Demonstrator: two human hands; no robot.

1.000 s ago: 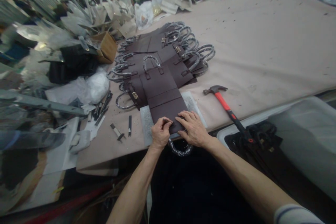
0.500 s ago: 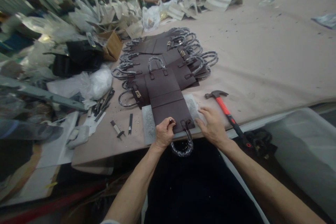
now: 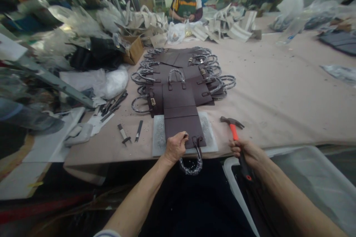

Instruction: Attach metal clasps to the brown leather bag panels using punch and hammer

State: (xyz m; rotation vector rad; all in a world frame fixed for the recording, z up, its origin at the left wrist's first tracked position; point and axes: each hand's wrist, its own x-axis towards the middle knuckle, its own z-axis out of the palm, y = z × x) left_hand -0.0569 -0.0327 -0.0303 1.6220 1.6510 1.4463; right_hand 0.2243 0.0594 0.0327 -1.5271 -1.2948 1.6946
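My left hand (image 3: 175, 147) is closed around a small rod-like tool (image 3: 186, 134), with only its metallic end showing above the fingers. It rests at the near part of a dark brown leather bag panel (image 3: 180, 126), beside the base of a plastic-wrapped handle (image 3: 191, 170) that hangs past the table edge. Under the panel lies a pale, speckled slab (image 3: 209, 133). My right hand (image 3: 249, 152) grips the black and red handle of a claw hammer (image 3: 233, 123), whose head points away over the table.
Behind the panel, more brown bag panels (image 3: 178, 59) with wrapped handles lie in a heap. Left of the slab are a blade-like tool (image 3: 139, 131) and a fork-ended tool (image 3: 124, 134). A grey bin (image 3: 311, 170) stands right; a person (image 3: 185, 5) sits across the table.
My right hand has moved right from beside the slab and closed on the hammer handle. My left hand stays at the panel. The view has tilted up, showing more of the far side.
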